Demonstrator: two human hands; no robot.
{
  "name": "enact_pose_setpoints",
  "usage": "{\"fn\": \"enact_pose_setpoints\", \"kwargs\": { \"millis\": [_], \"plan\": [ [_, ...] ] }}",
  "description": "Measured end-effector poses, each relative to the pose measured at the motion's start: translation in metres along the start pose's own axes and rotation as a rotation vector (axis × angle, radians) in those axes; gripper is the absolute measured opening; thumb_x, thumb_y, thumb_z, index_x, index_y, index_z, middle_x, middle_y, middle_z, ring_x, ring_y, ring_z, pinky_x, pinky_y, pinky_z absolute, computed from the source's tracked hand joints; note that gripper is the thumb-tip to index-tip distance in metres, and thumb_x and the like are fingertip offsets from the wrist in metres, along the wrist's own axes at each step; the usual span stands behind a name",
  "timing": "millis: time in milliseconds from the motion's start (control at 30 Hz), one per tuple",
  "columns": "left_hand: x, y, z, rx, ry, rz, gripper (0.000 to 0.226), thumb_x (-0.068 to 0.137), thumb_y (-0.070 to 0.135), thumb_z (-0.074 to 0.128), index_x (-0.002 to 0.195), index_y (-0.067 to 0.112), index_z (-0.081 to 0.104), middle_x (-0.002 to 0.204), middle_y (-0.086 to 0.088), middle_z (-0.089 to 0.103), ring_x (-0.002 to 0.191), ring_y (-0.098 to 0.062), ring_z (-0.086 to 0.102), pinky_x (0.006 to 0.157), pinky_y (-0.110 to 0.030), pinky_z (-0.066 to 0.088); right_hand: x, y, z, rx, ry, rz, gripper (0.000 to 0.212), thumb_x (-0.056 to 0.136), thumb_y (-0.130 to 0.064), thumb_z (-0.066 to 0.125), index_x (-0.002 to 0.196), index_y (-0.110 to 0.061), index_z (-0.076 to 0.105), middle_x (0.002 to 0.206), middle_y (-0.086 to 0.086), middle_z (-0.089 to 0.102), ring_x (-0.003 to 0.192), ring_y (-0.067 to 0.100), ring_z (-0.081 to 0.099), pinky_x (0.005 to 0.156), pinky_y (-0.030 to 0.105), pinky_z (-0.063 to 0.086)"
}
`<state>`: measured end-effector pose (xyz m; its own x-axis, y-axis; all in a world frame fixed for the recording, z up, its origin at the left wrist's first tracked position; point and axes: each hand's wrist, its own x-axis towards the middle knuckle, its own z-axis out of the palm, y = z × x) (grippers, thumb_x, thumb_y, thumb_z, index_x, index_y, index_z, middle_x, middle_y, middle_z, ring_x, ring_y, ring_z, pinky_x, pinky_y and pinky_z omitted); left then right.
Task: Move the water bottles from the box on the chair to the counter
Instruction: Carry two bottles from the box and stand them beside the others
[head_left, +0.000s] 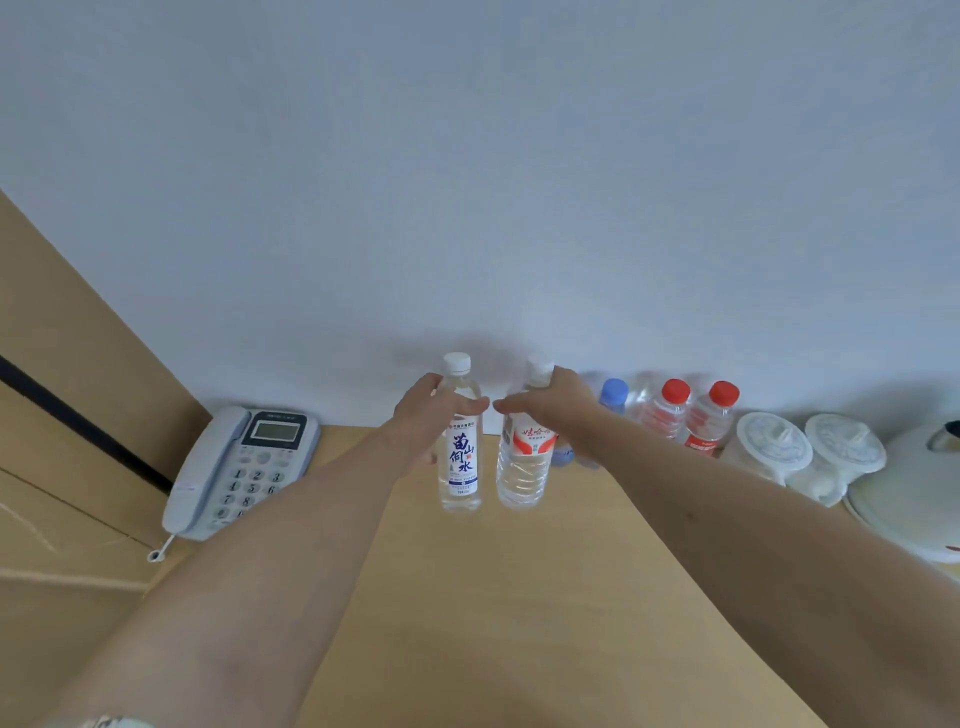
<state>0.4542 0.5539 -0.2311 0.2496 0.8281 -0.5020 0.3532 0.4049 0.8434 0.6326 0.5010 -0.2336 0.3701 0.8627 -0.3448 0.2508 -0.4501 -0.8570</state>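
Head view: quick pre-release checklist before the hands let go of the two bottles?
1. Left hand grips blue-label bottle: ok.
2. Right hand grips red-label bottle: ok.
3. Both bottles upright: ok.
4. Bases resting on counter: cannot tell.
5. Clear of phone: ok.
6. Gap to blue-cap bottle behind the right hand: cannot tell.
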Motion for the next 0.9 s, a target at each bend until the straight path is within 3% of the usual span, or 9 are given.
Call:
{"fn": "enact_pose_setpoints", "kwargs": {
  "millis": [167, 267, 333, 433, 500, 600, 900],
  "plan": [
    [0.02, 0.003, -0.01, 0.121, -0.07, 0.004, 0.055, 0.081, 0.037, 0.081, 0.129, 0.036, 0.054, 0.128, 0.007, 0.064, 0.118, -0.024, 0.061, 0.1, -0.06, 0.049, 0.016, -0.013, 0.01, -0.238, 0.103, 0.068, 0.047, 0.075, -0.046, 0.085, 0.082, -0.012, 0.052, 0.089, 0.007, 0.064, 0.079, 0.025, 0.067, 0.07, 0.045, 0.063],
    [0.032, 0.004, -0.011, 0.173, -0.073, 0.042, 0.054, 0.082, 0.035, 0.082, 0.129, 0.032, 0.055, 0.129, 0.004, 0.064, 0.117, -0.026, 0.062, 0.099, -0.054, 0.052, 0.023, -0.013, 0.017, -0.283, 0.172, 0.088, 0.046, 0.076, -0.045, 0.083, 0.077, -0.012, 0.051, 0.077, 0.004, 0.059, 0.069, 0.021, 0.062, 0.075, 0.049, 0.063],
    [0.039, 0.004, -0.011, 0.198, -0.063, 0.073, 0.054, 0.081, 0.03, 0.084, 0.13, 0.027, 0.059, 0.13, 0.001, 0.064, 0.118, -0.026, 0.063, 0.1, -0.052, 0.054, 0.026, -0.014, 0.02, -0.303, 0.189, 0.104, 0.045, 0.078, -0.045, 0.082, 0.077, -0.014, 0.05, 0.08, 0.004, 0.058, 0.071, 0.021, 0.062, 0.077, 0.047, 0.062],
    [0.048, 0.005, -0.01, 0.187, -0.05, 0.097, 0.057, 0.078, 0.022, 0.087, 0.131, 0.023, 0.063, 0.128, 0.0, 0.067, 0.115, -0.024, 0.065, 0.1, -0.047, 0.055, 0.029, -0.017, 0.023, -0.325, 0.207, 0.113, 0.046, 0.079, -0.047, 0.081, 0.08, -0.014, 0.049, 0.083, 0.003, 0.058, 0.07, 0.021, 0.061, 0.068, 0.039, 0.059],
    [0.053, 0.006, -0.007, 0.225, -0.034, 0.126, 0.06, 0.076, 0.021, 0.089, 0.13, 0.02, 0.064, 0.128, -0.001, 0.067, 0.116, -0.023, 0.065, 0.1, -0.042, 0.055, 0.031, -0.018, 0.026, -0.303, 0.213, 0.111, 0.051, 0.078, -0.047, 0.082, 0.097, -0.01, 0.052, 0.091, 0.001, 0.058, 0.078, 0.023, 0.063, 0.067, 0.039, 0.057],
    [0.058, 0.007, 0.0, 0.307, 0.02, 0.162, 0.07, 0.071, 0.023, 0.093, 0.132, 0.013, 0.061, 0.131, -0.001, 0.064, 0.119, -0.022, 0.062, 0.097, -0.037, 0.054, 0.033, -0.019, 0.031, -0.229, 0.253, 0.089, 0.067, 0.077, -0.041, 0.084, 0.125, -0.007, 0.05, 0.114, 0.005, 0.058, 0.104, 0.028, 0.062, 0.087, 0.044, 0.057],
    [0.062, 0.005, 0.006, 0.27, 0.136, 0.182, 0.071, 0.059, 0.022, 0.099, 0.114, 0.013, 0.054, 0.114, 0.0, 0.061, 0.101, -0.02, 0.061, 0.082, -0.035, 0.053, 0.033, -0.02, 0.034, -0.091, 0.358, 0.074, 0.063, 0.079, -0.027, 0.083, 0.126, -0.006, 0.047, 0.12, 0.008, 0.06, 0.111, 0.029, 0.06, 0.089, 0.04, 0.054]
  ]
}}
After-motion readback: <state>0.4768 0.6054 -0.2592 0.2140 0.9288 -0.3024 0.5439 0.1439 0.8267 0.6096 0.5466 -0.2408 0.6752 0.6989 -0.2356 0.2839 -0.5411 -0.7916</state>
